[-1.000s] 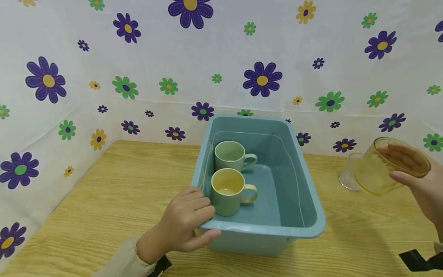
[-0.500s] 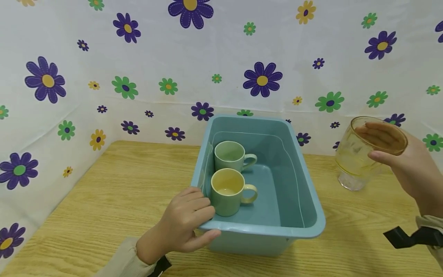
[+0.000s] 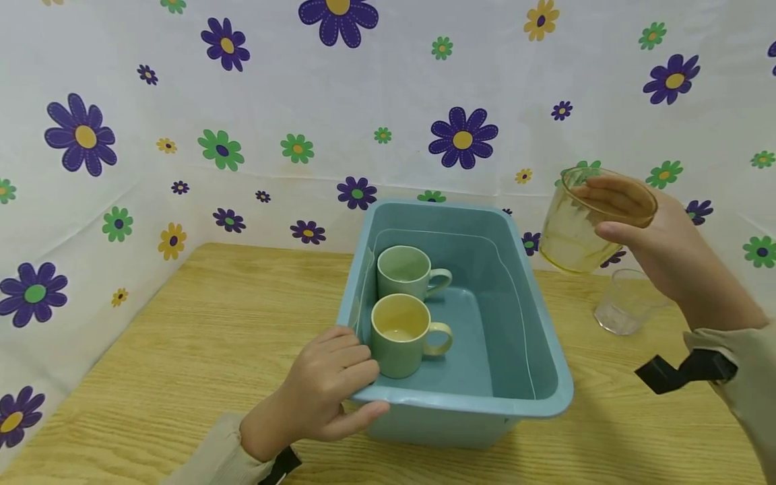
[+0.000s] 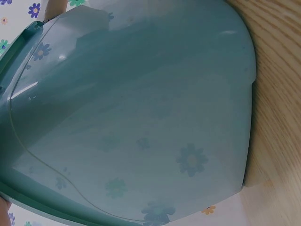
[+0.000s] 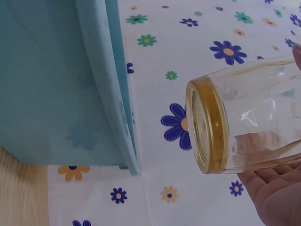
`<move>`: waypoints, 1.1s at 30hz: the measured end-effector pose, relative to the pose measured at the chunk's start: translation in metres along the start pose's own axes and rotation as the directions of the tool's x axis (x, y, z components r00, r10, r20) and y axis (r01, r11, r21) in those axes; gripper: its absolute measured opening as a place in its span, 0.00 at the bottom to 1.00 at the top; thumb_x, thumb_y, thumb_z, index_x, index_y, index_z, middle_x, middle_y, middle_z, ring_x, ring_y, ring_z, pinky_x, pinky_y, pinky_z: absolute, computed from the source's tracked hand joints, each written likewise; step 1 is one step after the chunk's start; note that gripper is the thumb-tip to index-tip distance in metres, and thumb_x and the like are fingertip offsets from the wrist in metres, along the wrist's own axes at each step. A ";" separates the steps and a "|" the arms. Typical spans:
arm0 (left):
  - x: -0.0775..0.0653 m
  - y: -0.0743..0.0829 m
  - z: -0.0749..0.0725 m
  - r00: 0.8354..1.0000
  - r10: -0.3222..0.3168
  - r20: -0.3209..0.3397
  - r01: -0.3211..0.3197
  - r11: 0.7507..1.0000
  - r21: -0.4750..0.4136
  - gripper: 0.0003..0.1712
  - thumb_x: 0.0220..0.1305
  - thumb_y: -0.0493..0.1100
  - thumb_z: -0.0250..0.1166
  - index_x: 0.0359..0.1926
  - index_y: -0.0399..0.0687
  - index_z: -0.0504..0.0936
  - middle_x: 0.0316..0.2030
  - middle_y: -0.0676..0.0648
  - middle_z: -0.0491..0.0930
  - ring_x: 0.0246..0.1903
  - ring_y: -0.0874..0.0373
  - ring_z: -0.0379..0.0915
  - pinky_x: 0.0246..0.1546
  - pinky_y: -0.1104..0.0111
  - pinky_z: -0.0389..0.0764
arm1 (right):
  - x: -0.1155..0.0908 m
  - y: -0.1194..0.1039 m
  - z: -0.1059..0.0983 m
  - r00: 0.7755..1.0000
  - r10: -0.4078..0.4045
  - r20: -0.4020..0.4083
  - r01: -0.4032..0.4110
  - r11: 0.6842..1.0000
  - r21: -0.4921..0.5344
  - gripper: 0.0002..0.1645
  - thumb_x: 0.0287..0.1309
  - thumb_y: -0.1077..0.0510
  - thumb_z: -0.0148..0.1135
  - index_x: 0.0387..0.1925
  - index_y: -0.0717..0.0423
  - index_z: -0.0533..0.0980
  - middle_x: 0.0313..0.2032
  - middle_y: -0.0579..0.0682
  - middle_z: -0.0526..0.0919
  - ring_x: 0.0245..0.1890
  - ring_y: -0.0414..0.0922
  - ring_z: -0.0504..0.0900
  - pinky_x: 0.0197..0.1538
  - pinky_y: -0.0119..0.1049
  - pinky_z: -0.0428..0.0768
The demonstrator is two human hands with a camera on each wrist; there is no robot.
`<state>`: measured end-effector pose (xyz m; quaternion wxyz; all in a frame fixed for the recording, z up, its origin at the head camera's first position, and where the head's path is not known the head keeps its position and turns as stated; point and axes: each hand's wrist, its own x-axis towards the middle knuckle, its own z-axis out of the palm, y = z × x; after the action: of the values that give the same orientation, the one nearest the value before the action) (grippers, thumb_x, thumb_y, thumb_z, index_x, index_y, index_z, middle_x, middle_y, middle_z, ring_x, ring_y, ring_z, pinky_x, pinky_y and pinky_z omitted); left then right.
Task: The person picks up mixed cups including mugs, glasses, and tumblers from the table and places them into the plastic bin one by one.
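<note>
In the head view my left hand (image 3: 324, 384) grips the near left corner of a blue plastic tub (image 3: 467, 402), fingers over the rim and thumb outside. Two mugs stand upright inside along its left wall: a pale green mug (image 3: 403, 272) at the back and a mug with a yellow interior (image 3: 400, 340) in front. Beyond the tub's right rim, my right hand (image 3: 663, 239) holds an amber-tinted glass cup (image 3: 572, 232) in the air, tilted, fingers behind it and thumb in front. The right wrist view shows the cup's thick amber base (image 5: 211, 127) facing the tub's outer wall.
A clear glass (image 3: 621, 310) stands on the wooden table (image 3: 182, 357) right of the tub, partly behind my right forearm. A white cloth with printed flowers (image 3: 388, 87) hangs behind and at the left. The tub's outer wall (image 4: 141, 117) fills most of the left wrist view.
My right hand has carried the amber glass cup leftward and up, closer to the tub, uncovering the clear glass behind. The left hand stays on the rim; the mugs have not moved.
</note>
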<state>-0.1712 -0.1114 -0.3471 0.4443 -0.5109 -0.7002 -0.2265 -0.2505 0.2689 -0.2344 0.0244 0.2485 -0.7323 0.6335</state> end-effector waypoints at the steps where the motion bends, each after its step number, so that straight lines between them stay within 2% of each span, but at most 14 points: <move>1: 0.000 0.000 0.000 1.000 0.001 -0.001 -0.001 1.000 0.001 0.25 0.69 0.56 0.46 0.17 0.51 0.68 0.13 0.55 0.63 0.17 0.64 0.59 0.29 0.71 0.68 | 0.004 -0.002 0.003 1.000 0.020 -0.003 -0.020 1.000 -0.013 0.28 0.61 0.70 0.53 0.61 0.52 0.65 0.56 0.39 0.77 0.56 0.30 0.74 0.52 0.17 0.71; 4: 0.000 0.000 0.000 1.000 0.001 -0.001 -0.001 1.000 0.000 0.25 0.69 0.56 0.46 0.17 0.50 0.68 0.13 0.55 0.63 0.17 0.64 0.58 0.29 0.71 0.68 | 0.018 -0.008 0.013 0.996 0.082 -0.020 -0.083 0.994 -0.070 0.26 0.61 0.66 0.55 0.61 0.50 0.65 0.57 0.37 0.76 0.57 0.31 0.73 0.52 0.19 0.72; 8: 0.000 0.000 0.000 1.000 0.001 0.003 -0.001 1.000 -0.001 0.25 0.69 0.56 0.46 0.17 0.51 0.67 0.13 0.55 0.62 0.17 0.64 0.58 0.29 0.71 0.68 | 0.035 -0.018 0.028 0.992 0.124 -0.033 -0.127 0.985 -0.113 0.27 0.61 0.61 0.58 0.61 0.48 0.65 0.59 0.39 0.74 0.58 0.34 0.71 0.54 0.21 0.72; 11: 0.001 0.001 0.000 1.000 0.004 0.004 -0.004 1.000 0.000 0.25 0.69 0.56 0.46 0.17 0.50 0.67 0.13 0.55 0.62 0.16 0.64 0.58 0.29 0.71 0.68 | 0.047 -0.023 0.040 0.991 0.128 -0.033 -0.130 0.989 -0.077 0.27 0.60 0.60 0.59 0.60 0.48 0.66 0.59 0.41 0.73 0.59 0.37 0.71 0.59 0.26 0.70; 15: 0.002 0.000 -0.001 1.000 0.010 -0.001 -0.010 1.000 0.002 0.25 0.69 0.55 0.46 0.17 0.50 0.67 0.13 0.55 0.61 0.16 0.64 0.58 0.29 0.71 0.68 | 0.062 -0.029 0.056 0.992 0.121 -0.024 -0.122 0.992 -0.023 0.28 0.58 0.58 0.61 0.60 0.50 0.66 0.61 0.45 0.72 0.62 0.41 0.69 0.68 0.38 0.62; 20: 0.002 0.000 -0.001 1.000 0.007 -0.004 -0.007 1.000 0.008 0.25 0.69 0.55 0.45 0.17 0.51 0.66 0.13 0.55 0.61 0.16 0.64 0.58 0.29 0.71 0.68 | 0.080 -0.034 0.077 0.994 0.105 -0.012 -0.105 0.994 -0.001 0.30 0.56 0.56 0.64 0.59 0.53 0.66 0.62 0.49 0.71 0.65 0.45 0.67 0.71 0.46 0.57; 26: 0.001 0.000 -0.001 1.000 0.003 0.001 -0.003 1.000 0.010 0.25 0.69 0.55 0.46 0.16 0.51 0.66 0.12 0.55 0.61 0.16 0.64 0.58 0.29 0.71 0.68 | 0.092 -0.030 0.100 0.992 0.130 -0.008 -0.130 0.991 -0.025 0.31 0.57 0.56 0.63 0.61 0.54 0.64 0.63 0.52 0.69 0.64 0.47 0.66 0.70 0.47 0.59; 33: 0.001 -0.001 0.000 1.000 0.010 -0.001 -0.010 1.000 0.012 0.25 0.69 0.55 0.46 0.16 0.51 0.66 0.13 0.55 0.61 0.16 0.63 0.58 0.29 0.71 0.68 | 0.098 -0.009 0.120 0.982 0.191 0.001 -0.191 0.980 -0.054 0.31 0.59 0.57 0.58 0.64 0.56 0.62 0.62 0.54 0.71 0.61 0.46 0.71 0.66 0.45 0.64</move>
<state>-0.1721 -0.1111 -0.3456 0.4487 -0.5116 -0.6987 -0.2206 -0.2991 0.1227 -0.2152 -0.0320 0.1783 -0.7695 0.6124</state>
